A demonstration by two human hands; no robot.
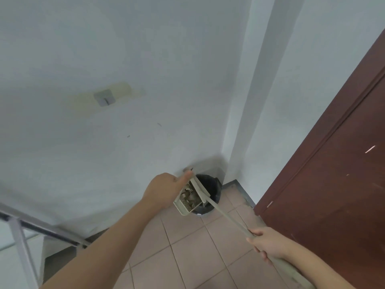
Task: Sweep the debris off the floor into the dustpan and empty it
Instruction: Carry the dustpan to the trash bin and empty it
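Observation:
My left hand grips a cream dustpan and holds it tilted over a black-lined bin in the wall corner. Brownish debris lies inside the pan. My right hand is closed around the long cream handle of a broom. The broom's head rests across the pan's mouth, over the bin.
White walls meet at a corner behind the bin. A dark brown door stands at the right. Beige floor tiles run toward me. A metal frame stands at the lower left. A small hook is stuck on the wall.

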